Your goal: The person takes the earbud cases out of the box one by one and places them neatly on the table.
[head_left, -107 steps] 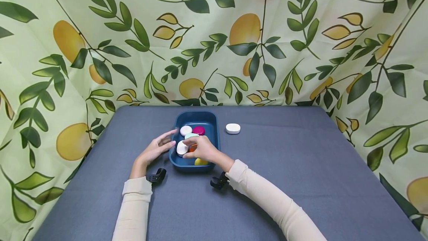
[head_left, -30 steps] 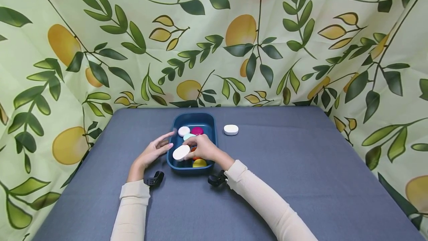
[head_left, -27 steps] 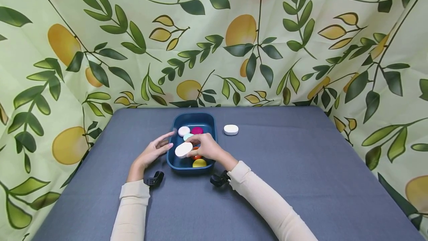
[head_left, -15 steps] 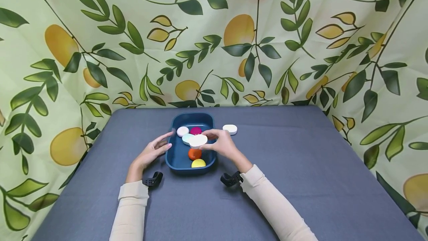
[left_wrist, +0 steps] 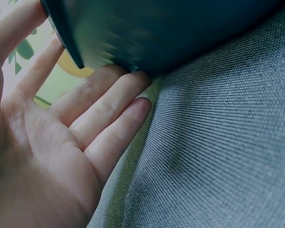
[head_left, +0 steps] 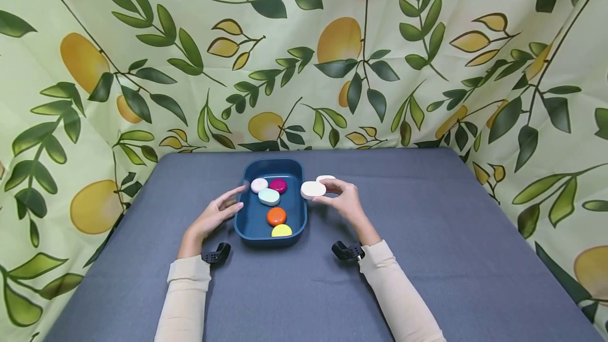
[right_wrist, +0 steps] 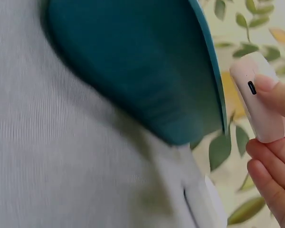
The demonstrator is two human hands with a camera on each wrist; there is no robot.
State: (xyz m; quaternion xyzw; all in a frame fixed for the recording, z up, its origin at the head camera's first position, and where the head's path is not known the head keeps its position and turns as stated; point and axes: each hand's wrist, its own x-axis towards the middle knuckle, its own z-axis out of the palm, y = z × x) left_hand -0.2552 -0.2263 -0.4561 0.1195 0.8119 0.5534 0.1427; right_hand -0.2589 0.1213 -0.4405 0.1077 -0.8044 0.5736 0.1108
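Observation:
My right hand pinches a white oval earbud case between thumb and fingers, raised just past the right rim of a dark blue box. A charging port shows on the case in the right wrist view. Behind it a second white case lies on the table, partly hidden by the held one and my fingers. My left hand, fingers extended, touches the box's left side; the left wrist view shows the fingertips against its wall.
Inside the box lie a pale pink-white case, a magenta one, a mint one, an orange one and a yellow one. Grey cloth covers the table; a leaf-patterned curtain surrounds it.
My right hand has lifted the white earbud case out of the box and carried it right, beyond the rim. My left hand stays at the box's left side.

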